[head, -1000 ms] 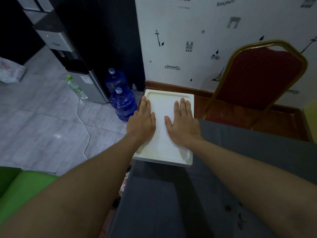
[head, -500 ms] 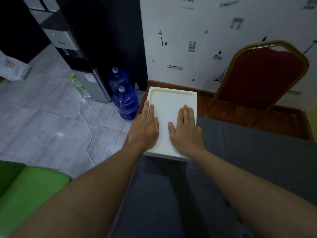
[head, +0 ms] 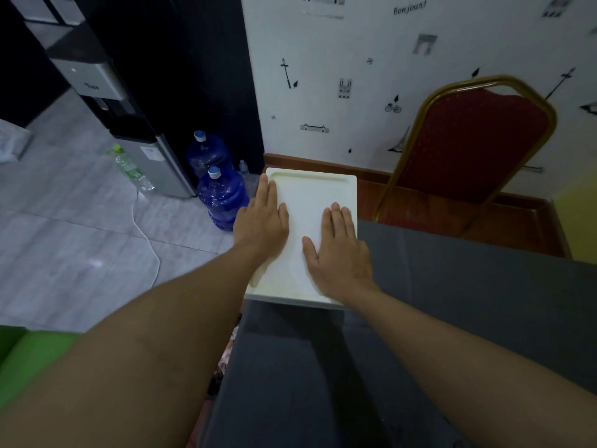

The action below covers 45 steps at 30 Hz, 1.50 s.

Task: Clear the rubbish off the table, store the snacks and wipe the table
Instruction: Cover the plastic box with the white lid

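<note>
Mid-frame, the left grip [head: 261,223] and the right grip [head: 340,253] lie flat, fingers straight, on the white tray [head: 310,194] at a corner of the grey counter [head: 458,286].

- One view only, worn on the head, wide-angle.
- Faces forward and down, along both arms to the left hand [head: 262,221] and right hand [head: 339,253] on a white tray [head: 310,192].
- Close in: the arms fill the lower frame, with the floor [head: 80,237] to the left and the wall [head: 323,92] ahead.

Red chair [head: 475,140] standing against white decal-printed wall [head: 323,76]; water dispenser [head: 129,130] and blue jugs [head: 221,198] sitting on grey tiled floor [head: 64,237].
</note>
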Each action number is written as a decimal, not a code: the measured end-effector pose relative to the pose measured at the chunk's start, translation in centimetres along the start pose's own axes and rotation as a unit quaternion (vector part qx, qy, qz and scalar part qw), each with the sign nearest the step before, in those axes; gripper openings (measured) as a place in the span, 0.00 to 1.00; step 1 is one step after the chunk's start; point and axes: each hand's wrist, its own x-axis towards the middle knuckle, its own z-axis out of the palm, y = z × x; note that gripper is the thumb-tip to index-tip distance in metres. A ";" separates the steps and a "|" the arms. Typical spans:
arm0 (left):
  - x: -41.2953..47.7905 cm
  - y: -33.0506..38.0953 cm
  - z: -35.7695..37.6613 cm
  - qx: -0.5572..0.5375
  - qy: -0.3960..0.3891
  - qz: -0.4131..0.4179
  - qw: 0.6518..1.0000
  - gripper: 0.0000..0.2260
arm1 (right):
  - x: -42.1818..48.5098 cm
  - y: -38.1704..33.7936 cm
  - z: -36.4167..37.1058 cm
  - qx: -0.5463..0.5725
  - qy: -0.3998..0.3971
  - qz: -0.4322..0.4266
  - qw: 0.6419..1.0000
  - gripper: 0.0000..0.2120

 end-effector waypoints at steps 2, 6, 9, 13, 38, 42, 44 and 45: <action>-0.1 0.0 0.2 -0.004 0.003 -0.009 1.000 0.28 | 0.5 0.2 0.0 -0.018 0.001 -0.011 1.000 0.37; -0.1 0.0 0.2 -0.026 -0.001 -0.017 1.000 0.28 | 3.1 0.9 -0.9 -0.059 0.056 -0.063 0.995 0.36; -0.2 -0.1 0.4 -0.031 0.000 -0.011 0.999 0.28 | 6.1 1.1 -1.3 -0.054 0.049 -0.060 0.996 0.41; -0.1 0.0 0.4 -0.033 0.000 -0.008 0.999 0.27 | 8.0 1.2 -0.9 -0.048 0.007 -0.043 0.998 0.46; -5.9 -0.1 0.2 0.052 -0.035 -0.010 0.998 0.28 | 0.5 0.5 -0.2 0.005 -0.036 -0.010 0.999 0.39; -7.5 0.1 -0.4 0.057 -0.085 -0.022 0.995 0.28 | 0.9 1.0 -1.0 0.025 -0.089 -0.028 0.995 0.38; -8.0 -0.3 -1.2 0.075 -0.107 -0.006 0.991 0.29 | 0.5 1.5 -1.4 0.033 -0.096 -0.051 0.994 0.38; -8.1 -0.5 -1.7 0.087 -0.113 0.004 0.990 0.29 | 0.1 1.7 -1.6 0.033 -0.085 -0.056 0.994 0.37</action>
